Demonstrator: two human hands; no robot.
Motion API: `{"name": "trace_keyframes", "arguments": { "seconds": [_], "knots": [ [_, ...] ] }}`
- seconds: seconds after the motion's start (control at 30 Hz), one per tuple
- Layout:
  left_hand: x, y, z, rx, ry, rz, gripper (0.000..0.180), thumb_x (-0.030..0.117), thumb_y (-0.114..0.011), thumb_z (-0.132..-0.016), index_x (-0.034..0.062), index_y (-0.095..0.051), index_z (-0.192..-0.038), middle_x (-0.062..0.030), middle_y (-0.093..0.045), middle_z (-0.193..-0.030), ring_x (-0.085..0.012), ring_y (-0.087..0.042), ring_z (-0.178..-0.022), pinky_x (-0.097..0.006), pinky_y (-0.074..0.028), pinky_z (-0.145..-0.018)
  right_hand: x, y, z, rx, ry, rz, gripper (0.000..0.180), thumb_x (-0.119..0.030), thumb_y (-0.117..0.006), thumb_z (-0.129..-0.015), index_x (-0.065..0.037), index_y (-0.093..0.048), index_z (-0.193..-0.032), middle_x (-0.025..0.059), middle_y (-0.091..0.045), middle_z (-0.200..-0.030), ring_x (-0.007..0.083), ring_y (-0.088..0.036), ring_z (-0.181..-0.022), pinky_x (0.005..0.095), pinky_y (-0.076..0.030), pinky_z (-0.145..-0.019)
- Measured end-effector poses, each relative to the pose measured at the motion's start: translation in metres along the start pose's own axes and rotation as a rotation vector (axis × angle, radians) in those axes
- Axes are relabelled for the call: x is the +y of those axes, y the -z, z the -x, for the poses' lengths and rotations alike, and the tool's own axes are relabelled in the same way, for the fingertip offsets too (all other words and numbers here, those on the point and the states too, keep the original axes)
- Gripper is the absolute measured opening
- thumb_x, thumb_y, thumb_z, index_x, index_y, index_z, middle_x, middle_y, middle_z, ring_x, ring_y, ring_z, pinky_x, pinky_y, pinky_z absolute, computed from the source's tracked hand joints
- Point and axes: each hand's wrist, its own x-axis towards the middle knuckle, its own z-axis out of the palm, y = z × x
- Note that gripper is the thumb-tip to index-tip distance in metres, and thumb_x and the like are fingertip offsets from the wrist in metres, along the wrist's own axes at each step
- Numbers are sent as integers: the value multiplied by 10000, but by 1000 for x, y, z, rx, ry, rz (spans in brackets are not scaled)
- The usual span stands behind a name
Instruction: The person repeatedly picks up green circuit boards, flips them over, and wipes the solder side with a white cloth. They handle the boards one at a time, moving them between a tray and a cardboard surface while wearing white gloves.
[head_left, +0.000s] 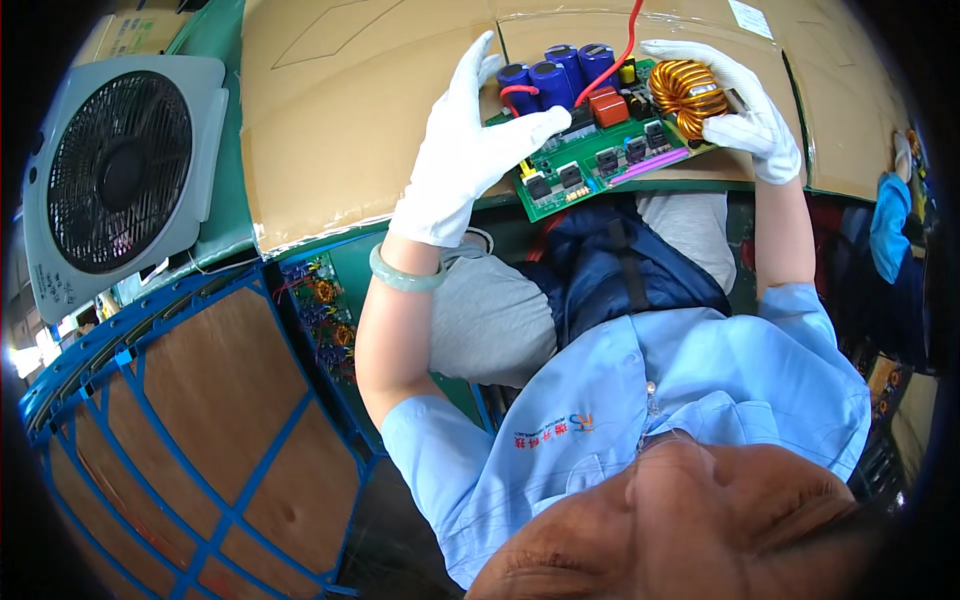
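Observation:
A green circuit board [550, 205] lies tilted at the near edge of the cardboard-covered table, its front edge overhanging. It carries several dark blue cylinder capacitors [552, 85], an orange-red block component [607, 106], black parts and a copper-wound ring coil [690, 98]. My left hand [465, 145], in a white glove, is at the board's left end, fingers stretched up and thumb reaching over the board beside the capacitors; whether the thumb touches is unclear. My right hand [745, 110], also gloved, curls around the coil at the right end, fingers behind it and thumb in front.
A red wire [632, 40] rises from the board past the table's far side. On the left stands a grey box fan [125, 175]. Below it is a blue metal frame rack [205, 510] with wooden panels. More boards with coils [322, 310] sit under the table. Another person's sleeve [890, 225] shows far right.

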Motion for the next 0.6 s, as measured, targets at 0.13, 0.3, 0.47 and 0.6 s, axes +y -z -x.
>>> {"name": "trace_keyframes", "arguments": {
  "seconds": [0.13,0.3,0.47,0.6],
  "knots": [
    [11,-8,-5,-11,4,-125,1017,434,-899,-669,-21,-412,-1438,-284,-588,-1278,-323,-625,-1143,-385,-513,-937,-4,2,0,-7,12,5,675,-333,-721,-799,-2,-530,-1356,136,-575,-1364,232,-541,-1270,361,-374,-1110],
    [0,-10,-3,-9,-9,-187,915,484,-883,-673,14,-519,-1369,-233,-642,-1139,-264,-678,-972,-365,-533,-837,-3,-2,3,-11,-4,-34,682,-332,-723,-801,9,-525,-1357,138,-569,-1368,235,-531,-1282,363,-364,-1116],
    [12,-12,-1,-34,112,-137,846,440,-854,-732,16,-523,-1385,-179,-665,-1187,-235,-641,-1088,-338,-503,-958,1,-2,5,-15,3,-61,709,-355,-729,-801,17,-515,-1366,144,-556,-1382,237,-522,-1293,364,-356,-1121],
    [-8,-6,-3,-29,29,-37,884,434,-860,-719,37,-487,-1416,-231,-621,-1236,-261,-668,-1000,-359,-526,-888,-1,-4,3,0,13,-50,710,-365,-725,-802,14,-518,-1365,141,-559,-1381,236,-522,-1296,365,-353,-1123]
  ]
}}
